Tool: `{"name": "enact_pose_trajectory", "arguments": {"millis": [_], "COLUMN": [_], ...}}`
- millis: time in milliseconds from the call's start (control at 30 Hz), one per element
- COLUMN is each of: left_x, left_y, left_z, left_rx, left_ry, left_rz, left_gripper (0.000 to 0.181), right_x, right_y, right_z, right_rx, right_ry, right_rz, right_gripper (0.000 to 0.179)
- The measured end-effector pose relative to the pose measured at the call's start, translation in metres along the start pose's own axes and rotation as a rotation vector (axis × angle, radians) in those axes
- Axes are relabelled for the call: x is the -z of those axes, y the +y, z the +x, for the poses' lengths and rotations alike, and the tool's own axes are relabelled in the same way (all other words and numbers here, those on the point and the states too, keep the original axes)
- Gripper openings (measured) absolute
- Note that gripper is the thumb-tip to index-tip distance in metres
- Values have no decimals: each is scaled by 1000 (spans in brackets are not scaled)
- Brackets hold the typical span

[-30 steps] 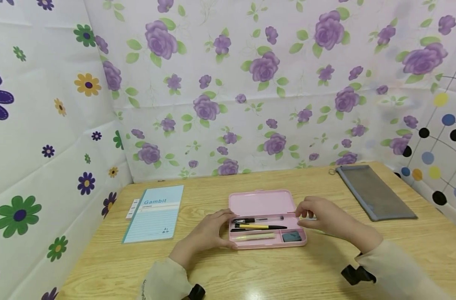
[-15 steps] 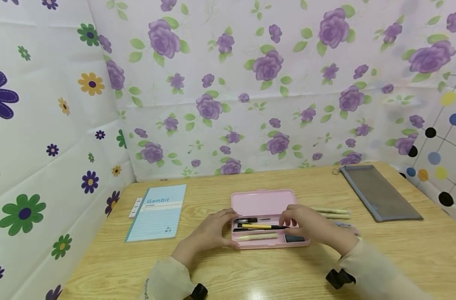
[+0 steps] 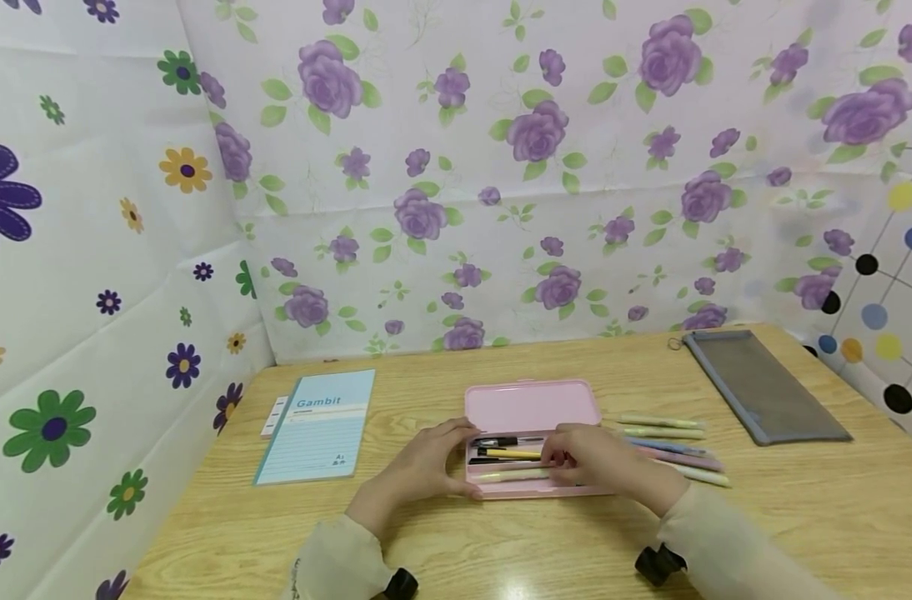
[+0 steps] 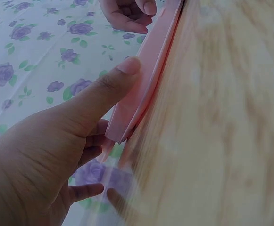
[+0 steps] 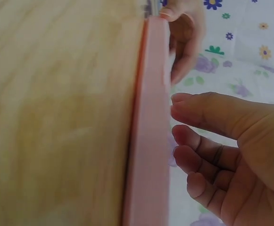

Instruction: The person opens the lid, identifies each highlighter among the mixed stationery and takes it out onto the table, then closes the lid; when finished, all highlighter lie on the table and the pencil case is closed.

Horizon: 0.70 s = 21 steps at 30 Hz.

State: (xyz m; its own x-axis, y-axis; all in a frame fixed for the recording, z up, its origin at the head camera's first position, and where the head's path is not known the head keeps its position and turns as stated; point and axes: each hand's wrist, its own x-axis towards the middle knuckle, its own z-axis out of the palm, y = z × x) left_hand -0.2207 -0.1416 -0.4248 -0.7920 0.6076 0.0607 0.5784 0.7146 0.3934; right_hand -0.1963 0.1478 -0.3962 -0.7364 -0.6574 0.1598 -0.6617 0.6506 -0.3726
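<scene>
An open pink pencil case [image 3: 533, 406] lies on the wooden table. Inside are a black pen [image 3: 498, 442], a yellow-and-black pen [image 3: 510, 454] and a pale yellow stick-like pen [image 3: 512, 475]. My left hand [image 3: 420, 465] holds the case's left end, thumb at the front wall and fingers round behind; the left wrist view shows the thumb on the pink wall. My right hand [image 3: 606, 457] is over the right half of the case, fingers bent and fingertips inside it. In the right wrist view, thumb and fingers stand apart with nothing visible between them. The right compartment is mostly hidden.
Several pastel pens [image 3: 669, 446] lie right of the case, partly behind the right forearm. A grey mesh zip pouch [image 3: 767, 392] lies farther right. At left is a light blue notebook [image 3: 317, 429] with a white card [image 3: 274, 418] under its edge. Patterned cloth surrounds the table.
My right hand has moved left from the case's right edge to over its inside, covering the dark eraser and uncovering the pens at right. The left hand stays on the case.
</scene>
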Motion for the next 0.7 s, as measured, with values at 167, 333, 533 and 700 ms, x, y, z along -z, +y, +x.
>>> {"name": "enact_pose_trajectory", "arguments": {"millis": [167,333,533,700], "left_x": [1,2,2,1], "left_y": [2,3,3,1], "left_z": [0,0,0,0], "left_rx": [4,6,11,10], "left_ry": [-3,-2,-8,-3], "left_rz": [-11,-10,-11,-6], "left_gripper": [91,90,90,91], "right_x": [-8,-10,-11,-13], "right_y": [0,-2,-5,-5], "right_z": [0,1,3,5], "right_rx": [-12,3,39,52], "right_ry": [10,21,41,30], "right_rz": [-36,-94,-165,-207], "right_gripper": [8,10,9,6]}}
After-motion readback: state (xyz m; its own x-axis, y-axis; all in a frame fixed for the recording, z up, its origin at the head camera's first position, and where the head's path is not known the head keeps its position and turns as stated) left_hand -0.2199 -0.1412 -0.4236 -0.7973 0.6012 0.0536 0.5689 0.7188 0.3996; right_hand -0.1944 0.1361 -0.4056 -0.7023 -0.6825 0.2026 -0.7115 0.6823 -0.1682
